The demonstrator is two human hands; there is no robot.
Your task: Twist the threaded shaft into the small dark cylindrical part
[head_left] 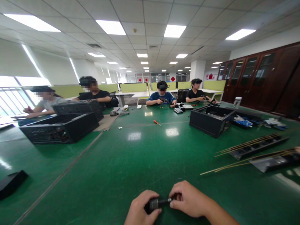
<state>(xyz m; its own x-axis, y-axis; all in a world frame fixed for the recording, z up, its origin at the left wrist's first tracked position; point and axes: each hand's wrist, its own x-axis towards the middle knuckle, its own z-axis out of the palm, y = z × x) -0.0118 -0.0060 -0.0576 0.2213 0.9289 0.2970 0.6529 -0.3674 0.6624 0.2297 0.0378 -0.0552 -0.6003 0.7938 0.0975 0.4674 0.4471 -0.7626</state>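
Near the front edge of the view, my left hand (pixel 142 207) wraps its thumb and fingers around a dark cylindrical part (pixel 155 203) with a grey band. A thinner black section of this part points right. At its small metallic tip, my right hand (pixel 186 199) pinches with thumb and fingertips. Both hands are just above or on the green table (pixel 150 156); I cannot tell whether the part touches it. The palm side of my left hand and the part's left end are hidden.
Black computer cases (pixel 63 128) stand at left, another case (pixel 208 120) at right. An orange screwdriver (pixel 156 122) lies mid-table. Thin sticks (pixel 225 166) and black trays (pixel 255 147) lie at right, a black object (pixel 11 184) at left. Several people (pixel 161 95) work across the table.
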